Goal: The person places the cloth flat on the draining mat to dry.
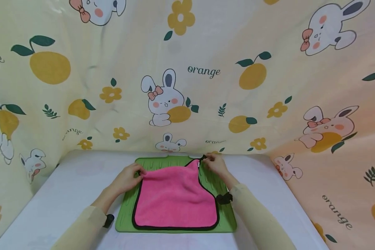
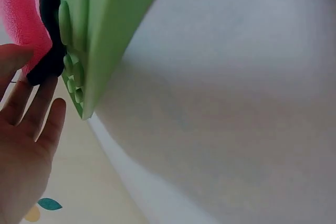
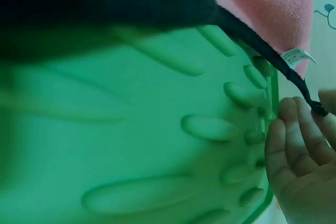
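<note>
A pink cloth [image 1: 175,198] with black edging lies spread over a green ridged mat [image 1: 227,222]. My left hand [image 1: 129,177] pinches the cloth's far left corner between thumb and fingers. In the left wrist view, that corner's black edging [image 2: 48,64] rests against the fingers of the left hand [image 2: 26,145]. At the far right, my right hand [image 1: 217,165] pinches the thin black end of the edging, pulling the corner into a point. A small white tag [image 3: 297,56] shows close to that corner in the right wrist view, near the right hand [image 3: 304,156].
The mat sits on a white table [image 1: 81,180]. Behind and beside the table hangs a cream curtain [image 1: 203,104] printed with rabbits and oranges. Black wrist devices show at the left cuff and the right cuff [image 1: 224,198], the right one beside the cloth's edge.
</note>
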Demonstrator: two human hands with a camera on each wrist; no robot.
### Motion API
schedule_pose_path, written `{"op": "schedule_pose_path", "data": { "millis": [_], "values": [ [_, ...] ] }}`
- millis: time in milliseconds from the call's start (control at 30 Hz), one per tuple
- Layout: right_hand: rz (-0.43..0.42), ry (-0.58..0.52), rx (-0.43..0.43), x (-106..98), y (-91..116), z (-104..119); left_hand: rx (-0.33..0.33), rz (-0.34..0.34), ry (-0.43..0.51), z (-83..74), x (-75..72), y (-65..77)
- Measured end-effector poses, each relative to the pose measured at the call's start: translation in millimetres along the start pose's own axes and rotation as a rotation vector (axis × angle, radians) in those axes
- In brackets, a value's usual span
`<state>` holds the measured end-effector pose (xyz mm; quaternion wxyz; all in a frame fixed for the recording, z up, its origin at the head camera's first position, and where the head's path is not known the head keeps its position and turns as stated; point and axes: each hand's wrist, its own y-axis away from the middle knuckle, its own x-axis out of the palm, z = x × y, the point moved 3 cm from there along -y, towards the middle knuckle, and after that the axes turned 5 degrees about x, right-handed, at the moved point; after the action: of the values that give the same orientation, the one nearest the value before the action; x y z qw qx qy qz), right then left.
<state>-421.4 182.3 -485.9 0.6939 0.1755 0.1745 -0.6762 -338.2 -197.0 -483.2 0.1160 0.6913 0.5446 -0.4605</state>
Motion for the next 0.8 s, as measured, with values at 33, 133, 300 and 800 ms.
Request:
{"op": "schedule_pose_path", "data": {
  "millis": [33,133,300,800],
  "values": [
    [0.015,0.006,-0.008,1,1,-1,-0.008,0.003,-0.008,-0.2,-0.1,0.0],
    [0.058,0.012,-0.022,2,3,0,-0.030,-0.002,-0.037,-1.4,-2.5,0.2],
    [0.098,0.021,-0.032,8,3,0,-0.121,-0.032,-0.012,0.2,-9.2,-3.6],
    [0.000,0.015,0.093,24,4,6,-0.330,0.129,0.028,12.7,-2.5,-27.7]
  ]
}}
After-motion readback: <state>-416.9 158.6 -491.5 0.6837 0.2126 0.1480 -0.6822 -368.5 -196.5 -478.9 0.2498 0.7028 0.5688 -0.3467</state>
